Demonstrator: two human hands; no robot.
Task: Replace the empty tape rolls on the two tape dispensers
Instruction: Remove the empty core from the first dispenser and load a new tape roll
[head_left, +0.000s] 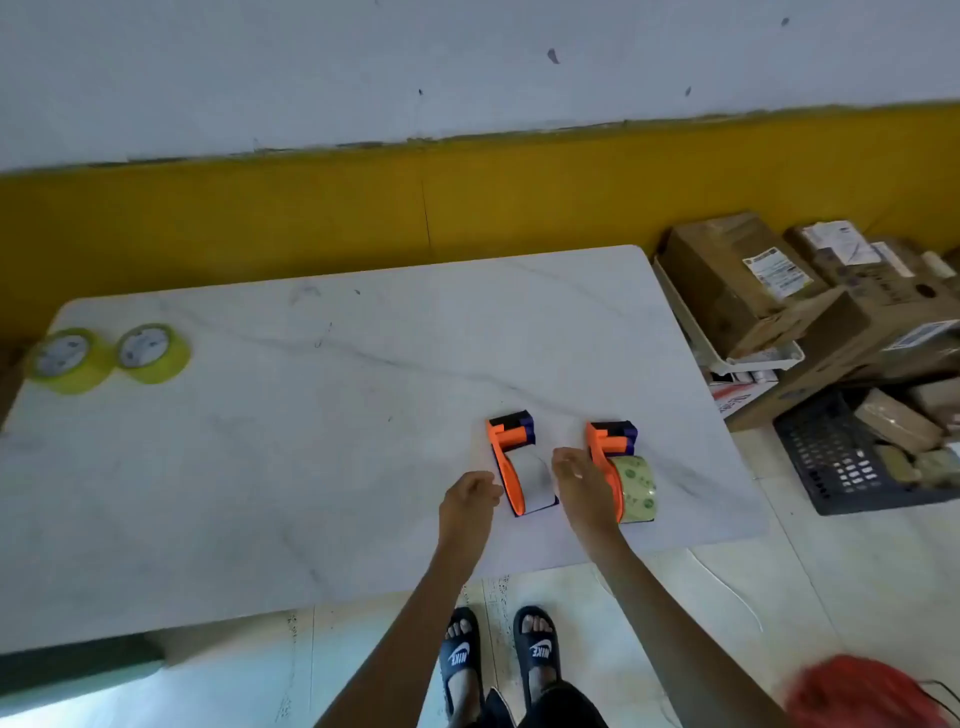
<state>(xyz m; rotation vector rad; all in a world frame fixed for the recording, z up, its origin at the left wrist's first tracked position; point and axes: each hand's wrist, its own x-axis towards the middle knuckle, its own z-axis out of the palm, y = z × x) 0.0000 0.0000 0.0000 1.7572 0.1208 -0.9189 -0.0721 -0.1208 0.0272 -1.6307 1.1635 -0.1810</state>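
Note:
Two orange and dark blue tape dispensers lie side by side on the white marble table, near its front right. The left dispenser carries a pale, nearly bare roll core. The right dispenser carries a clear roll with green print. My left hand hovers just left of the left dispenser, fingers loosely curled and holding nothing. Between the two dispensers is my right hand, fingers apart, close to the right dispenser's orange side. Two full yellow-green tape rolls stand at the table's far left corner.
Cardboard boxes and a white tray are stacked on the floor right of the table. A dark plastic crate with packages sits beside them. The yellow-banded wall runs behind the table. My sandalled feet stand at the front edge.

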